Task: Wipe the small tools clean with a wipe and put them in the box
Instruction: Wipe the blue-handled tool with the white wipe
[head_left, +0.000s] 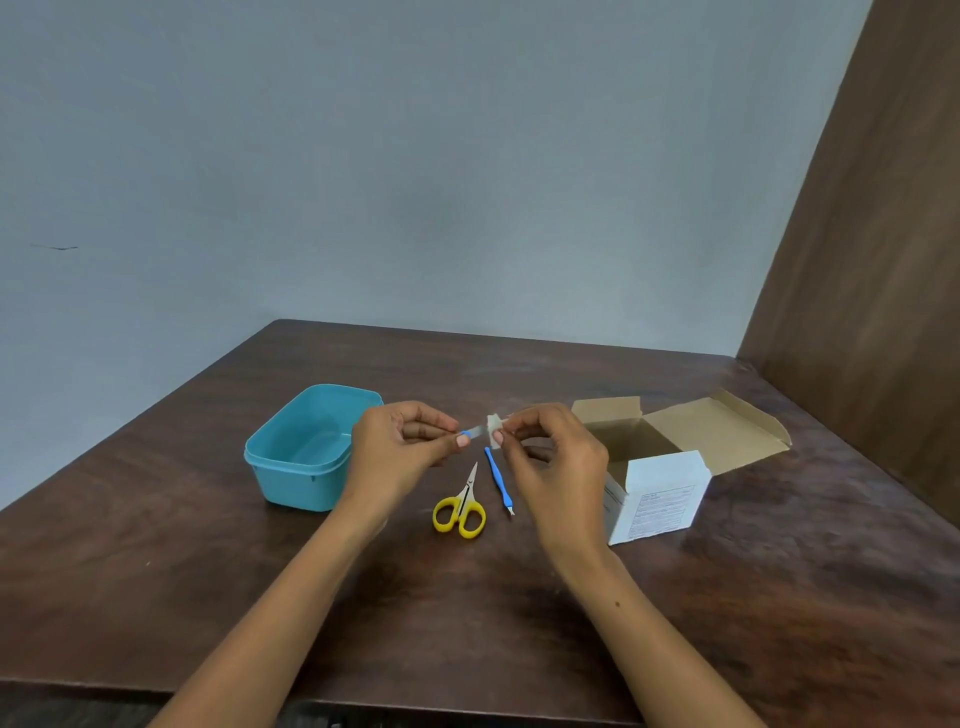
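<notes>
Both hands are up over the middle of the counter (156, 571), working on one small tool between them. Her or his left hand (400, 447) pinches the blue-ended tool (470, 432) by its handle, thumb and forefinger closed on it, while the right hand (550, 457) pinches a small white wipe (494, 430) wrapped over the tool's far end. What kind of tool it is I can't make out; it is too small and mostly covered.

Just below the hands, two more tools lie flat on the counter: yellow-handled scissors (461, 512), and beside them, not touching, a thin blue stick tool (498, 480). The turquoise box (291, 457) sits open to the left, just beside the left hand, with nothing visible inside. To the right stands a white carton (657, 499) with its cardboard flaps open.

By my reading, the wiping of the first tool is under way. Next comes a short carry left to drop it in the box, then the same for the scissors and the stick, minding the points.
</notes>
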